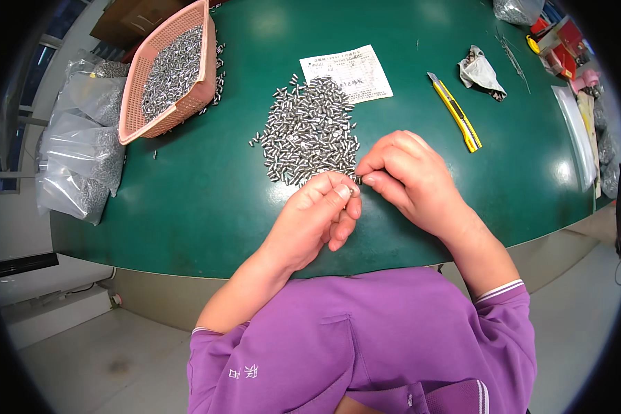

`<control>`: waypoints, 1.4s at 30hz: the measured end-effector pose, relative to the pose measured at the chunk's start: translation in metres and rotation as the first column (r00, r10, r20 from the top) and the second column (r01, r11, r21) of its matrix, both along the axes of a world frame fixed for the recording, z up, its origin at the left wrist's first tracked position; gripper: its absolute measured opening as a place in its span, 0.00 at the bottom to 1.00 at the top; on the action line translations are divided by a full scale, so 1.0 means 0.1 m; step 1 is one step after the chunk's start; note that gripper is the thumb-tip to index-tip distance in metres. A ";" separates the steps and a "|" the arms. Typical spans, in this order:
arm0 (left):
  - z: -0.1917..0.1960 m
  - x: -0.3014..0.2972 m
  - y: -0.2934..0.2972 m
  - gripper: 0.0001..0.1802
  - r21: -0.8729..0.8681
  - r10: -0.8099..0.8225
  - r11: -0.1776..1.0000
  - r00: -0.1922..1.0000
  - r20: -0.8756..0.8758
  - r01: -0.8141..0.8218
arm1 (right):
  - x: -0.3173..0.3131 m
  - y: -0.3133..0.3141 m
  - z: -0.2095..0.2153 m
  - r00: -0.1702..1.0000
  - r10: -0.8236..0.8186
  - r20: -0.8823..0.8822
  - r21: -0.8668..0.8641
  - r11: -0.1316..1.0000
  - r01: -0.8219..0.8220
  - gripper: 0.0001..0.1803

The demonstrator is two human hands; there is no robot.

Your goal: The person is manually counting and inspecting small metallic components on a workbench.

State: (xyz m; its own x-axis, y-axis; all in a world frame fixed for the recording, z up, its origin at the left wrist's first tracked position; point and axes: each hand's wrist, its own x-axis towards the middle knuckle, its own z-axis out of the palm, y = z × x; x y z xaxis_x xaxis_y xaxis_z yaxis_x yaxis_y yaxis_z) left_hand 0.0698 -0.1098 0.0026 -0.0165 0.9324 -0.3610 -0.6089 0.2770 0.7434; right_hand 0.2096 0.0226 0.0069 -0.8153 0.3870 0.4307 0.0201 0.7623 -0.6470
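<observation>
A heap of small silvery metal pins (307,131) lies on the green table, just beyond my hands. My left hand (324,207) is closed, thumb against the curled forefinger, with a tiny metal piece (352,191) showing at the thumb tip. Close beside it, my right hand (410,176) pinches a small dark metal pin (359,180) between thumb and forefinger at the heap's near right edge. The fingertips of the two hands almost meet. Partly under the far side of the heap is a white printed paper slip (366,72).
A pink plastic basket (132,103) full of similar pins stands at the left, beside clear bags (83,152) of metal parts. Right of the heap lie a yellow utility knife (459,117) and a crumpled white bag (479,72). Red boxes (566,52) sit at the far right.
</observation>
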 end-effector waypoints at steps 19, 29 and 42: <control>-0.01 -0.01 0.00 0.08 0.029 0.054 0.998 0.998 0.013 -0.054 | 0.04 0.01 -0.02 0.965 -0.082 0.250 0.172 0.984 0.039 0.05; -0.03 0.02 -0.01 0.07 0.051 0.018 0.999 0.996 -0.085 -0.013 | 0.01 -0.01 0.05 0.994 0.096 0.052 -0.010 0.995 -0.096 0.08; 0.00 -0.01 -0.01 0.12 -0.011 0.007 1.000 0.996 0.084 -0.006 | 0.03 -0.01 -0.02 0.989 -0.052 0.137 0.033 0.998 0.048 0.07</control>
State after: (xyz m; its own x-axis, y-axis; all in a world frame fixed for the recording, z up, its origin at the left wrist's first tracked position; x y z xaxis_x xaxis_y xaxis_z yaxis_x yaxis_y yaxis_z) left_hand 0.0684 -0.1103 0.0024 0.0084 0.9283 -0.3717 -0.6707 0.2809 0.6865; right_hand 0.2124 0.0215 0.0050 -0.8476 0.4177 0.3273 0.1465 0.7770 -0.6122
